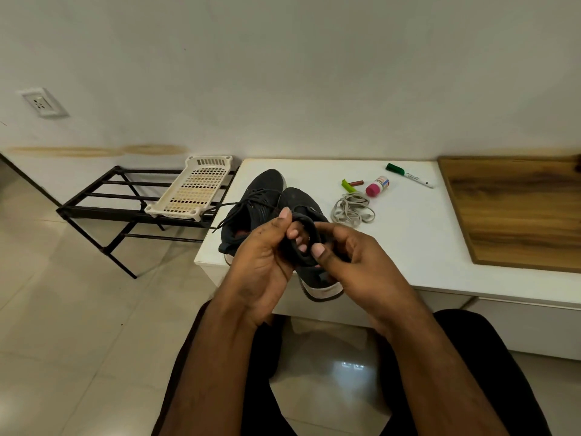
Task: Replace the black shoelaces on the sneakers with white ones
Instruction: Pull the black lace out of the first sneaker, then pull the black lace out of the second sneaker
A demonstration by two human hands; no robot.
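Head view: two black sneakers [251, 212] sit at the white bench's [408, 234] front-left corner, the left one laced, its ends trailing. Left hand [267, 262] and right hand [349, 253] both curl around a coiled black lace [306, 243], apparently just removed. White laces [352, 211] lie untouched beside them; threading remains.

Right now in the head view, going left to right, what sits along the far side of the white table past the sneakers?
Green cap → small battery → pink-capped bottle → green marker → wooden board.
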